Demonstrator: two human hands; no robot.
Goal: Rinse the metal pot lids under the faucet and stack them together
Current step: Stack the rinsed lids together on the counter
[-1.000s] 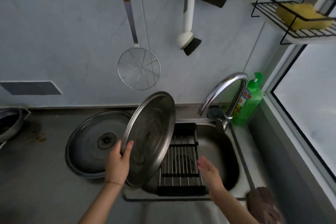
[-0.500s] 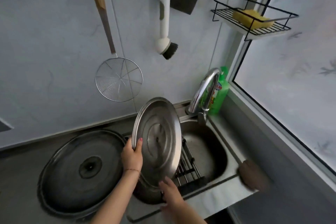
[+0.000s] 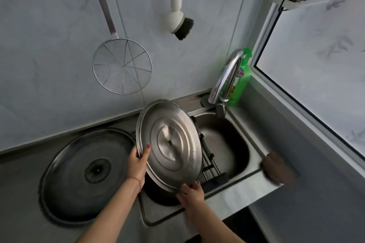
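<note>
I hold the tilted lid (image 3: 169, 146) over the sink (image 3: 254, 144), left hand (image 3: 137, 160) pinching its 9 o'clock rim, right hand (image 3: 192, 193) curled at 6; I think next it goes under the dry faucet (image 3: 227, 77) at 1 o'clock.

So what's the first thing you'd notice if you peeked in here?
The shiny metal lid, held tilted over the sink by the left hand and right hand. Then the bigger dark lid lying flat on the counter left of it, and the wire skimmer hanging on the wall above.

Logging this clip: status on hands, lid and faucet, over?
Left hand and right hand grip the lid tilted over the sink. Faucet dry. Drying rack under lid.
</note>
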